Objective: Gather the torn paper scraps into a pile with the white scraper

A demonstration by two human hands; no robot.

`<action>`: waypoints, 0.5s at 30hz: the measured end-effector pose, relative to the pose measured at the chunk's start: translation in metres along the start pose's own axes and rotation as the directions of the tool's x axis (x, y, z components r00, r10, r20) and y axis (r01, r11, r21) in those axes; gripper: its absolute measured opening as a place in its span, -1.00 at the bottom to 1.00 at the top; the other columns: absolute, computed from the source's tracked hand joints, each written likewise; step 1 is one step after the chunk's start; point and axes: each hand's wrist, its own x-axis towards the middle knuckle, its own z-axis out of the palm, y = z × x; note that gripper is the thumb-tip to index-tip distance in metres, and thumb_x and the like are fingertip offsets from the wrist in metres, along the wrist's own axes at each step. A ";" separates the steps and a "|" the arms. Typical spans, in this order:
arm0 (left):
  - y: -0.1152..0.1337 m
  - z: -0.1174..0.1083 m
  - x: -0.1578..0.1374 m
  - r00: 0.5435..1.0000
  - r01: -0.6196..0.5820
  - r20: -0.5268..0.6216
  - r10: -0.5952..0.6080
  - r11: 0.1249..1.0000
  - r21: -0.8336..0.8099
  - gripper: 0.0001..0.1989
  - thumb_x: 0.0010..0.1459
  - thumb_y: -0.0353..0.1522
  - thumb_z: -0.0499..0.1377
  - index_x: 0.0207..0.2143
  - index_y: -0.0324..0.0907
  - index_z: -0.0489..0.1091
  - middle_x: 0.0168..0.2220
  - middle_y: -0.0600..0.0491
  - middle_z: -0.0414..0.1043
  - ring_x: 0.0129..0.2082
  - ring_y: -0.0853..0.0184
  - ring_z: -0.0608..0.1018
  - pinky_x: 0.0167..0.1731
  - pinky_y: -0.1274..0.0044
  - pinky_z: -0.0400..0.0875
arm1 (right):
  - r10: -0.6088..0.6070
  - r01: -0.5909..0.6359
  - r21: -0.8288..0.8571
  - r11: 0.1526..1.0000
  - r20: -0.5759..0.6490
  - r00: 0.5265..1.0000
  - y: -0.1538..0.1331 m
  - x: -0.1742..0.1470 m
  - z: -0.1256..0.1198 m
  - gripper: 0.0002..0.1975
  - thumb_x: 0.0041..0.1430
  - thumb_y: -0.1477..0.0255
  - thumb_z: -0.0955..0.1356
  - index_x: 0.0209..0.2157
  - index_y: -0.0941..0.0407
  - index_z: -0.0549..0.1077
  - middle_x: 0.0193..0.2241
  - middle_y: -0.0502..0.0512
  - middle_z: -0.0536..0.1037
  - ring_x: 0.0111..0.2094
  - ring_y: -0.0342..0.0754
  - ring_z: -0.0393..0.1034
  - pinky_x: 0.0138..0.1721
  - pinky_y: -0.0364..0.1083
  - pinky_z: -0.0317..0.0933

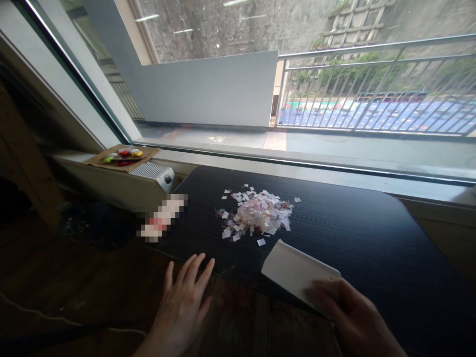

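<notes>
A heap of small white and pinkish paper pieces [262, 213] lies on the black table [334, 218], with a few loose bits scattered round it. My right hand [351, 310] grips one end of a white card-like sheet [301, 272], whose edges look slightly curled. The sheet's far end is close to the near side of the heap, apart from it. Over the table's front edge, my left hand [188, 292] is open, fingers spread and holding nothing; whether its fingertips touch the tabletop I cannot tell.
At the table's left edge is a blurred-out pale and red item [163, 218]. Behind it, a radiator [154, 176] carries a brown board [94, 161] with colourful small items. A large window [223, 148] runs along the back; a wooden floor [92, 282] lies below.
</notes>
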 end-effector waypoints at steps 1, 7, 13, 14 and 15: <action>0.000 0.000 0.000 1.000 0.002 0.006 -0.002 1.000 0.001 -0.43 0.01 -0.45 0.05 0.13 -0.08 0.24 0.12 -0.12 0.31 0.09 0.06 0.35 0.10 0.01 0.02 | 0.002 -0.002 -0.001 1.000 0.009 1.000 0.000 -0.003 0.001 -0.71 0.02 0.19 0.34 -0.38 0.13 0.54 -0.43 0.10 0.63 -0.39 0.04 0.51 -0.38 -0.14 0.36; 0.002 0.000 0.000 0.999 0.016 0.039 -0.017 1.000 0.023 -0.43 0.01 -0.45 0.05 0.14 -0.10 0.23 0.13 -0.14 0.29 0.11 0.04 0.34 0.08 0.00 0.04 | -0.027 0.028 0.080 0.996 -0.006 1.000 -0.007 -0.014 0.022 -0.75 0.04 0.24 0.32 -0.40 0.12 0.53 -0.50 0.04 0.61 -0.44 -0.02 0.47 -0.41 -0.17 0.31; 0.003 -0.001 0.000 0.999 0.012 0.048 -0.014 0.999 0.039 -0.42 0.01 -0.46 0.04 0.14 -0.10 0.22 0.13 -0.14 0.29 0.11 0.05 0.33 0.08 0.01 0.06 | -0.052 0.054 0.052 0.997 -0.045 0.998 -0.013 0.002 0.023 -0.74 0.07 0.25 0.29 -0.37 0.14 0.50 -0.45 0.08 0.61 -0.42 0.00 0.46 -0.38 -0.13 0.30; 0.003 -0.001 0.000 0.999 0.013 0.045 -0.015 0.999 0.039 -0.42 0.01 -0.46 0.04 0.14 -0.11 0.23 0.13 -0.14 0.29 0.11 0.05 0.34 0.08 0.01 0.06 | -0.062 0.063 0.047 0.997 -0.025 0.998 -0.015 0.004 0.024 -0.75 0.07 0.26 0.29 -0.37 0.14 0.50 -0.46 0.07 0.61 -0.42 -0.01 0.46 -0.37 -0.13 0.30; 0.003 -0.002 0.000 0.999 0.015 0.042 -0.016 0.999 0.039 -0.42 0.00 -0.46 0.04 0.14 -0.11 0.23 0.13 -0.14 0.30 0.11 0.06 0.34 0.07 0.01 0.07 | -0.076 0.076 0.043 0.996 0.001 0.997 -0.016 0.004 0.025 -0.75 0.08 0.27 0.29 -0.37 0.14 0.50 -0.46 0.06 0.60 -0.42 -0.02 0.46 -0.37 -0.14 0.30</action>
